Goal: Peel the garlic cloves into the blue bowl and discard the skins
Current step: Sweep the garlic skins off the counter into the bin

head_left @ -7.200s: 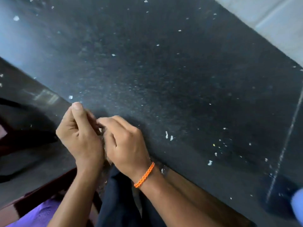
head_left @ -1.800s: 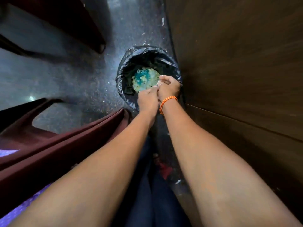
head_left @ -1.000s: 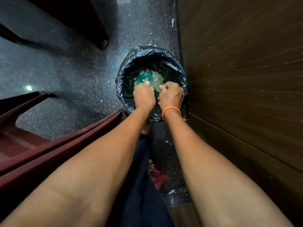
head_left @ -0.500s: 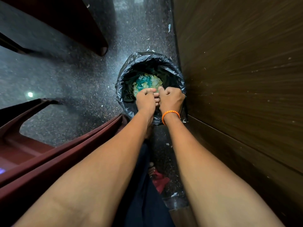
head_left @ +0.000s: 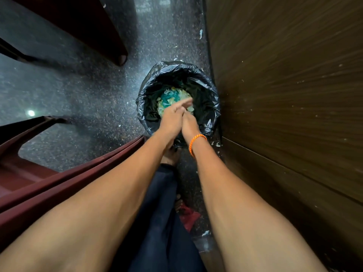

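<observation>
Fists from 0.5 s ago now flattened: left hand (head_left: 172, 118) and right hand (head_left: 189, 122) pressed palm to palm, fingers straight, over bin (head_left: 212, 107); skins (head_left: 169, 99) inside.

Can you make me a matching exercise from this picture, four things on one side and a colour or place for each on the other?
Things:
1. bin liner
2. wristband
3. wooden panel
4. left hand

Descriptions:
A. orange
B. right of the bin
C. black and glossy
D. over the bin, against the right hand

Pairs: 1-C, 2-A, 3-B, 4-D
</observation>
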Available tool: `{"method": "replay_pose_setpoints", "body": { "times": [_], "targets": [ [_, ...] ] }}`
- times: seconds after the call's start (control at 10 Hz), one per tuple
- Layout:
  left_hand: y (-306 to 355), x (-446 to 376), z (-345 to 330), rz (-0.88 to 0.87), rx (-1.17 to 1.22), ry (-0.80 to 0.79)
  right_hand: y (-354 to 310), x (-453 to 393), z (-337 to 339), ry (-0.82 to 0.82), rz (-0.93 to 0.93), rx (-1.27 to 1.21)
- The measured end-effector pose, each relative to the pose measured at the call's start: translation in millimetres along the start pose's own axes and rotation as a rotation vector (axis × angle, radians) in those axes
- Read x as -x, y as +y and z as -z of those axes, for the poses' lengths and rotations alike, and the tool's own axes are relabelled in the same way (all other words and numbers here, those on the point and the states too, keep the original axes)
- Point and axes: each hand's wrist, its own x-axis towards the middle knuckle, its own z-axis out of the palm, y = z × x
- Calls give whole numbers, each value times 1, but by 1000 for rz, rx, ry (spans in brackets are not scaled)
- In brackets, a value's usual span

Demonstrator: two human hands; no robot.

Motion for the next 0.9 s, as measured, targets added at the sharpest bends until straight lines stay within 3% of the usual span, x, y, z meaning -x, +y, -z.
{"method": "replay_pose_setpoints", "body": {
  "times": [0.1, 0.2, 0.3, 0.4, 0.6, 0.9],
  "targets": [
    [2, 24, 4, 91, -83, 44, -48, 58, -3, 5, 168, -160],
    [-21, 21, 7, 271, 511, 124, -59, 92, 6, 20, 149, -133],
    [-7, 20, 37, 108, 598, 152, -63, 89, 29, 156, 7, 111],
    [-7, 38, 46, 71, 487, 193, -89, 110, 36, 388, 190, 115],
    [40, 96, 52, 55, 465, 176, -113, 175, 44, 519, 203, -36],
    [122, 245, 49, -223, 251, 93, -158, 355, 86, 735, 473, -49]
  ]
}}
